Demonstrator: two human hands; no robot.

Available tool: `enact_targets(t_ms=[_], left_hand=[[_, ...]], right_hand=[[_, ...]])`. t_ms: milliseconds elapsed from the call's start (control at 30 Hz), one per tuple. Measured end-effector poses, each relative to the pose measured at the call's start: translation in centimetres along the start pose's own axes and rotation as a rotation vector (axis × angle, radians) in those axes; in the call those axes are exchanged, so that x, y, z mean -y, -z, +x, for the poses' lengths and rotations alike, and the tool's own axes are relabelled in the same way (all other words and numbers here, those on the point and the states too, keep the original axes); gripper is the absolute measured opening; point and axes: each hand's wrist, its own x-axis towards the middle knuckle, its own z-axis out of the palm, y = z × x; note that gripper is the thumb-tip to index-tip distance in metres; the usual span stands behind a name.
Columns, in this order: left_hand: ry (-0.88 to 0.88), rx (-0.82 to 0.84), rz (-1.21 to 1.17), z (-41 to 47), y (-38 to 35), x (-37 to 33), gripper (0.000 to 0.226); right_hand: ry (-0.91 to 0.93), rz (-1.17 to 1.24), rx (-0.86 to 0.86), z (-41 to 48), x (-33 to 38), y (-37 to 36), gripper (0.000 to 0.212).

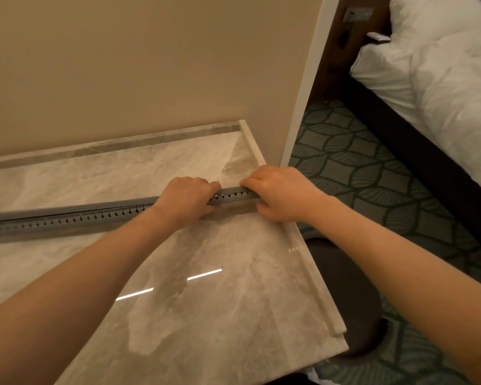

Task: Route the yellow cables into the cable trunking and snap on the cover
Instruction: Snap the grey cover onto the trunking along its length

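A long grey cable trunking (67,216) with a row of slots along its side lies across the marble tabletop (206,301), running from the left edge to the table's right edge. A grey cover lies along its top. My left hand (188,200) is closed over the trunking near its right end. My right hand (278,191) grips the very end of the trunking at the table's right edge, fingers on top and thumb below. A short slotted stretch (231,196) shows between the hands. No yellow cable is visible.
A beige wall (150,65) rises behind the table. To the right lie patterned green carpet (358,168) and a bed with white bedding (442,79). A dark round seat (345,295) sits under the table's right edge.
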Motion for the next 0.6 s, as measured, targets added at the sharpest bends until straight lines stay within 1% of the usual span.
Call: enact_targets(t_ms=[100,200,267,367,500,600], left_hand=[[0.015,-0.025,-0.007,-0.3,-0.4,-0.3,0.033],[0.117,-0.035,-0.087,-1.5,-0.9,0.9,0.036],[0.146,-0.028,-0.092,-2.7,-1.2,2.5,0.036],[0.194,0.053,-0.071,-5.4,-1.5,6.1,0.034],[0.202,0.167,-0.059,-8.3,-1.6,10.1,0.031],[0.233,0.208,-0.053,-10.5,-2.1,13.1,0.038]], right_hand=[[0.019,-0.002,0.034,2.8,2.8,-0.5,0.033],[0.018,0.022,0.052,5.5,4.7,-1.4,0.029],[0.028,0.055,0.065,6.7,5.3,-1.6,0.03],[0.119,0.063,0.046,9.0,6.8,-1.8,0.034],[0.239,0.043,0.034,10.7,8.3,-2.2,0.029],[0.265,0.045,0.023,11.5,7.8,-2.4,0.028]])
